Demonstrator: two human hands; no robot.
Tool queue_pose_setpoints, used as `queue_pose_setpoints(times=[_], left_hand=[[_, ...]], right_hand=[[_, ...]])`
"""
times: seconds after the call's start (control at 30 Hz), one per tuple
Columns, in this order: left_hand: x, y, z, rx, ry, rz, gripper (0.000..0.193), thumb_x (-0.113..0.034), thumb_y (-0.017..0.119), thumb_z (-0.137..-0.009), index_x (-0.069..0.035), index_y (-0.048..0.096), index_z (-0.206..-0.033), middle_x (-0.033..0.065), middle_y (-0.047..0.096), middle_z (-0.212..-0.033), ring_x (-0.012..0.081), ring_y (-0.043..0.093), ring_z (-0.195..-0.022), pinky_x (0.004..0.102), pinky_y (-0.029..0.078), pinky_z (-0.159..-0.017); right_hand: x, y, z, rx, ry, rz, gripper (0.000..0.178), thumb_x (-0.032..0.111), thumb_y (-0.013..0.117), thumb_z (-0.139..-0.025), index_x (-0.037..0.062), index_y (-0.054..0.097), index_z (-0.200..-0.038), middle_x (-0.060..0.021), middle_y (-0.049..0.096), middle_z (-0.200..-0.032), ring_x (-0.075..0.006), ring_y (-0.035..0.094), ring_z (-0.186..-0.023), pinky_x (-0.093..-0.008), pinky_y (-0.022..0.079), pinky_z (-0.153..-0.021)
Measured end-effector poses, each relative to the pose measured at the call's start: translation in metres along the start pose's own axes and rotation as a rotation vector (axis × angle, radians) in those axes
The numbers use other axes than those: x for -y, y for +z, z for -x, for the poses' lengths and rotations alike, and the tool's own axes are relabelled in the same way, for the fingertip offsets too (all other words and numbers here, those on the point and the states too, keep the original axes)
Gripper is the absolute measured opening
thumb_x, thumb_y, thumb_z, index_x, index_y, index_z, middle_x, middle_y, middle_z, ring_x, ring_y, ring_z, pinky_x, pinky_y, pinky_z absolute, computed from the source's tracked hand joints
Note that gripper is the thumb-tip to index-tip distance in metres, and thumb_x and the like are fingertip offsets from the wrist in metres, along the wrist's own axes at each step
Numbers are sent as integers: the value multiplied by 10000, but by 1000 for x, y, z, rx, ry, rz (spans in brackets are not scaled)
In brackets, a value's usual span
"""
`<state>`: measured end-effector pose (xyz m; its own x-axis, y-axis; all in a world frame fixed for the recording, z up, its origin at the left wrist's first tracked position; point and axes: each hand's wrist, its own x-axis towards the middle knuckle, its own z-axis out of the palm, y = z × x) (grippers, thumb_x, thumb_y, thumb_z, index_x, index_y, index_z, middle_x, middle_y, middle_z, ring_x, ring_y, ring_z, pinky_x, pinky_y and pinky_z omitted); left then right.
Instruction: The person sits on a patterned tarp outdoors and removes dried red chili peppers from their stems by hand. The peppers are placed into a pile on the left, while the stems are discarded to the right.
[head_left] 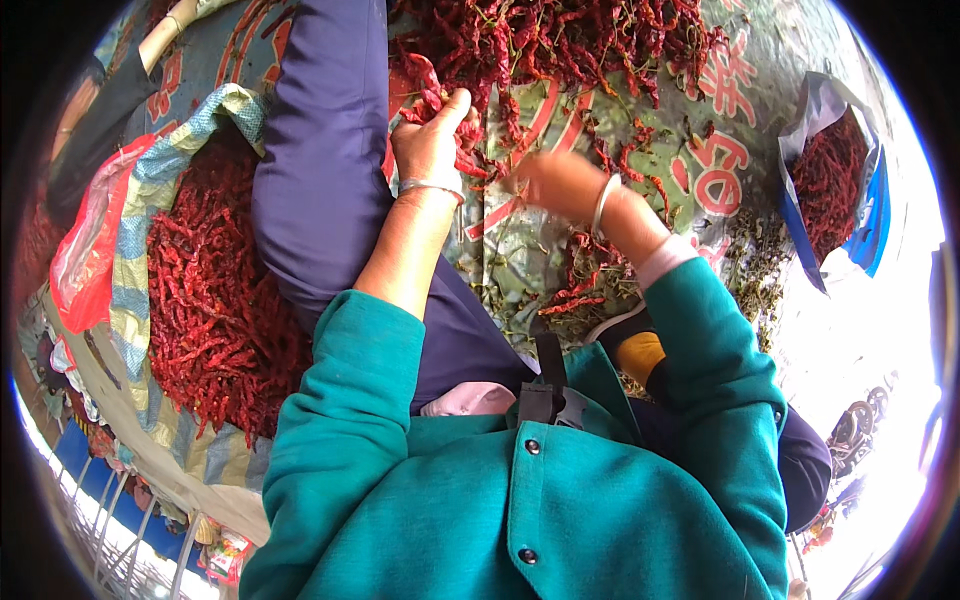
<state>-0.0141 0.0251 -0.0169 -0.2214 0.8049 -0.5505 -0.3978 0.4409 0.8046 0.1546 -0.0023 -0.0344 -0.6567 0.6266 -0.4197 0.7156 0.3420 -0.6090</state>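
Observation:
My left hand (425, 150) is closed round a bunch of dried red chilies (431, 104), its thumb pressing from above. Just to its right is my right hand (562, 186), smeared by motion, so its fingers and anything in them cannot be made out. Both hands are over a printed sheet (525, 240), at the near edge of a large pile of dried red chilies (575, 45). Loose chilies (575, 300) lie scattered below and beyond my right hand.
A checked woven sack (130, 255) full of chilies stands beside my left leg, with a red plastic bag (85, 250) behind it. On the right is a blue and white bag (872, 225) of chilies. Stem scraps (755, 270) litter the sheet. Another person's arm (165, 38) shows at upper left.

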Motion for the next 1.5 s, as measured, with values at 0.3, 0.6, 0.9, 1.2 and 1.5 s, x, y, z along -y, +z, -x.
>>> queue_pose_setpoints(times=[0.3, 0.6, 0.9, 1.2, 1.5], left_hand=[[0, 1, -8, -10, -37, 57, 147, -67, 697, -751, -31, 565, -804, 53, 571, -661, 146, 534, -504, 266, 432, -403], [19, 11, 17, 214, -95, -137, 143, -74, 751, -684, -28, 634, -754, 34, 604, -656, 109, 517, -482, 244, 399, -415], [31, 2, 12, 259, -116, -183, 161, -2, 688, -689, -27, 647, -842, 56, 646, -764, 137, 600, -599, 252, 450, -479], [10, 3, 20, 463, -78, -62, 152, -72, 649, -765, -22, 638, -908, 45, 646, -822, 122, 600, -735, 242, 466, -674], [13, 3, 15, 368, -158, -95, 152, -27, 578, -792, 23, 615, -931, 123, 650, -817, 172, 606, -649, 277, 481, -512]], right_hand=[[-27, -10, -87, -881, 558, -539, 333, 345, 651, -695, 27, 652, -793, -192, 629, -756, -358, 611, -733, -403, 483, -683], [23, 12, 9, -572, 511, -1399, 154, 133, 568, -834, 9, 610, -915, -68, 656, -837, -146, 648, -682, -225, 475, -552], [-8, 8, 7, -758, 520, -1093, 332, 285, 692, -760, -2, 638, -917, -77, 646, -739, -156, 625, -650, -291, 483, -547], [-19, 24, -35, -858, 687, -190, 318, 261, 716, -656, 71, 648, -902, -131, 604, -873, -302, 598, -869, -385, 481, -745], [0, 19, 7, -1095, 318, -1542, 181, 60, 623, -811, -31, 598, -965, -79, 646, -793, -118, 609, -657, -227, 489, -572]])
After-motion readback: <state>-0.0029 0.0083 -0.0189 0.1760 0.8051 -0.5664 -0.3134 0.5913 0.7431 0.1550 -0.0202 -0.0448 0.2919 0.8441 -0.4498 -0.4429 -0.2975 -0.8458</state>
